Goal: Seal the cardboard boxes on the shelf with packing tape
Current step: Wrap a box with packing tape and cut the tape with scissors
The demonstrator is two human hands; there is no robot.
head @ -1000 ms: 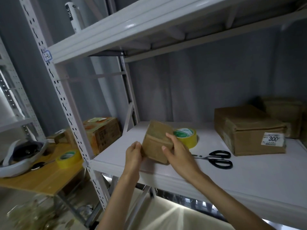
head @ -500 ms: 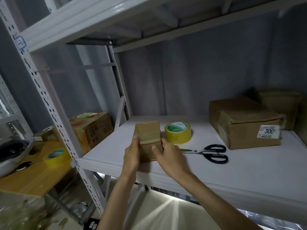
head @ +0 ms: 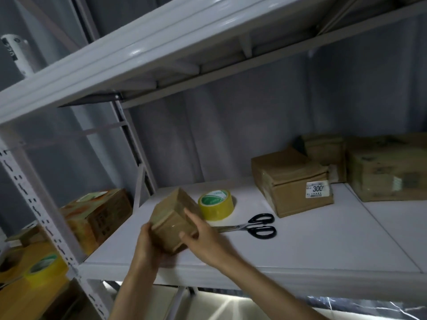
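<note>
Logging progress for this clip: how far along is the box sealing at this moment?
Done: the small box already shows glossy tape across its faces. In hand: the left hand and right hand grip it, tilted over the shelf. Left: the tape roll and scissors lie idle; whether the labelled box is sealed is unclear.

A grey corrugated wall rises behind the white metal shelving; a wooden table stands lower left, bright light glinting beneath the shelf.
</note>
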